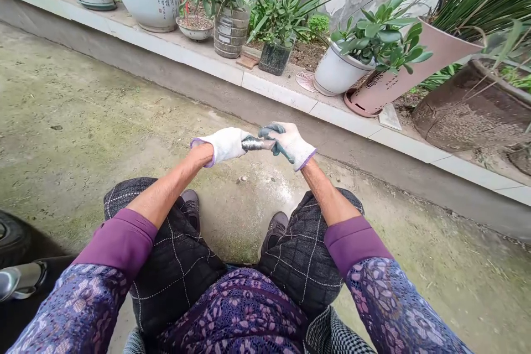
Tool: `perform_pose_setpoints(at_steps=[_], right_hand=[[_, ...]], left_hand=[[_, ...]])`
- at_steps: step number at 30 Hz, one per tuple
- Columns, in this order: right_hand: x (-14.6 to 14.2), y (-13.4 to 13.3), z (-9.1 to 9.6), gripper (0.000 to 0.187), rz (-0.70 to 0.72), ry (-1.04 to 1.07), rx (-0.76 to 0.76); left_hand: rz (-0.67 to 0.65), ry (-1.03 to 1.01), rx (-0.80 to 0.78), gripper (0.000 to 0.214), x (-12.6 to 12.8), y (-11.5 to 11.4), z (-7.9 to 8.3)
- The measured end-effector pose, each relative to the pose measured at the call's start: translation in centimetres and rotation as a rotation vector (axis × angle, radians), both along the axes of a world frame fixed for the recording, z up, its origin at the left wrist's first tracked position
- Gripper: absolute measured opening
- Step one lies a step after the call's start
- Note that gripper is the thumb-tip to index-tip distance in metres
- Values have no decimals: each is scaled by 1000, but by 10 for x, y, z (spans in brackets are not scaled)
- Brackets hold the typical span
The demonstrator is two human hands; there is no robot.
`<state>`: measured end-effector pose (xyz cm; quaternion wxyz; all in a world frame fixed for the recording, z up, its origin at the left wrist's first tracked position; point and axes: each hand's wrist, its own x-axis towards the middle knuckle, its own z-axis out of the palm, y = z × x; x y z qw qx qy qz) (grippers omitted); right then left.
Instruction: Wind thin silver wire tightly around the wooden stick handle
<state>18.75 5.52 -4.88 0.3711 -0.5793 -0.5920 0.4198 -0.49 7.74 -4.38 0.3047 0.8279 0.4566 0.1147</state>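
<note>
Both my hands wear white knitted gloves with grey-green palms. My left hand (227,144) is closed around one end of a short grey metallic threaded piece (256,144). My right hand (287,142) pinches the other end, fingers curled over it. The hands meet above my knees, over the concrete ground. I sit with dark quilted trousers and purple patterned sleeves in view.
A low tiled ledge (274,91) runs across the back with several potted plants, among them a white pot (338,73), a tilted pink pot (398,80) and a dark square pot (274,58). A tyre and chrome part (19,279) sit at lower left.
</note>
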Motion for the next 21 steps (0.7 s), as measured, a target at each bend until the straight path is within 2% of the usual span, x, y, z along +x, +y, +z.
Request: perform_pose_setpoints(at_steps=[2,5,7,9,12,15,17,18,20,21], right_hand=[[-5,0,1,16,-12,89,-1],[-13,-3,0,16,56,118,14],[-17,-9,0,15,104,69,11],[-19,-16,0,15,162,-23,-28],[-16,-22,1,14,224,-178,-70],[-7,-18,2,14,208,-294,-28],[-1,-12,0,16,187,-286,-10],[1,-10,-2,17,175,-245,-7],[2,-5,-5,18,147,-119,6],[1,-5,-5,21,131,-53,18]], left_hand=[[30,-81,-63,23,-3,4,5],[163,-171,-77,34,-8,11,11],[235,-86,11,32,-10,16,10],[254,135,140,29,-12,20,6],[127,488,257,27,-9,18,-6],[-71,611,195,24,0,6,-14],[-144,551,109,20,7,-3,-13],[-139,459,55,16,9,-8,-11],[-59,150,-112,12,9,-14,-4],[-39,85,-134,13,7,-16,0]])
